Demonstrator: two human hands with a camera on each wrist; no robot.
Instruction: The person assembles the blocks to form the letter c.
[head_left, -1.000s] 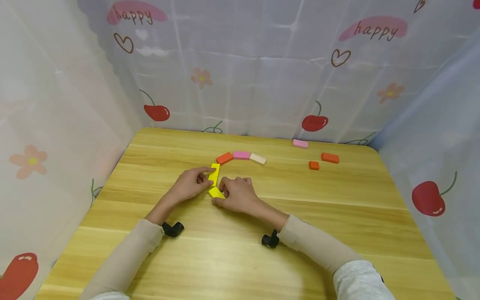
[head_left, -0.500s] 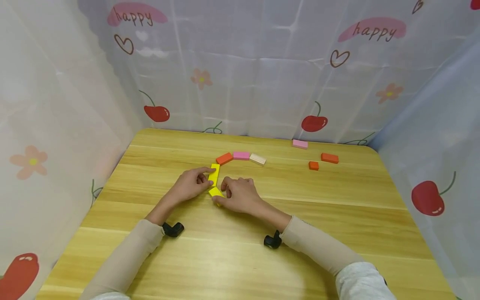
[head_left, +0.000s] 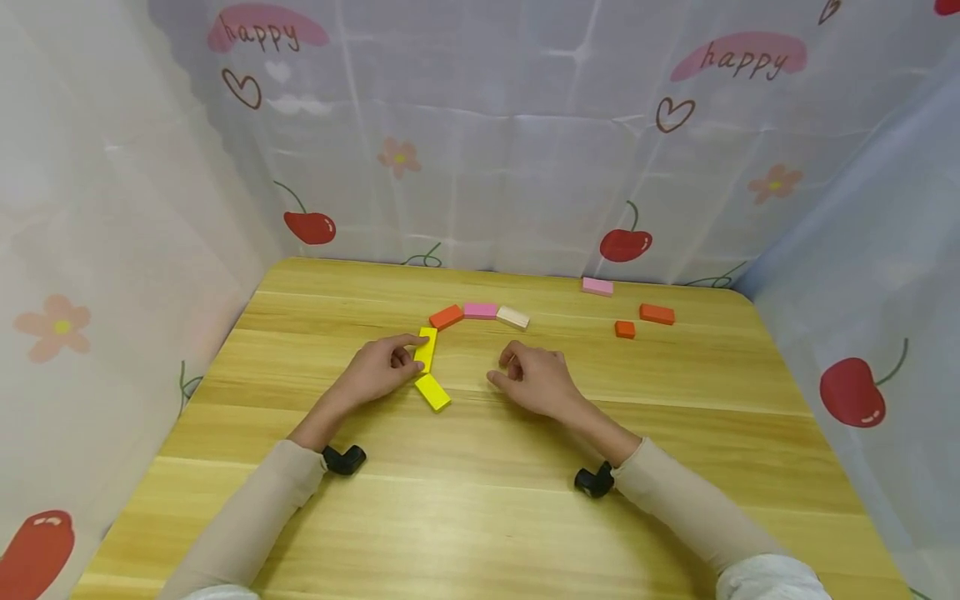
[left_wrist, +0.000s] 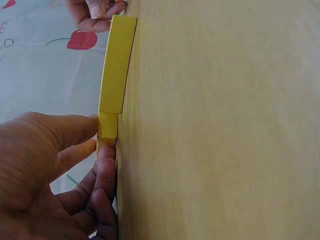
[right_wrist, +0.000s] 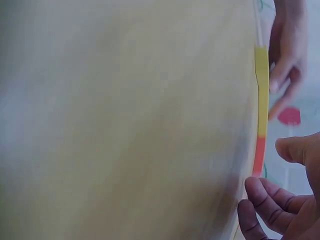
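Note:
In the head view my left hand reaches in from the left and holds a yellow block between thumb and index finger. A second yellow block lies slanted just below it, touched by neither hand. The left wrist view shows my left fingers at the far end of the yellow pair. My right hand hovers right of the yellow blocks, fingers loosely bent, holding nothing. From the upper yellow block the curve carries on through an orange block, a pink block and a cream block.
Toward the back right of the wooden table lie a light pink block, an orange block and a small orange piece. A printed curtain stands along the table's back and sides.
My right hand has let go of the lower yellow block and moved away to the right. The left hand stays at the upper yellow block.

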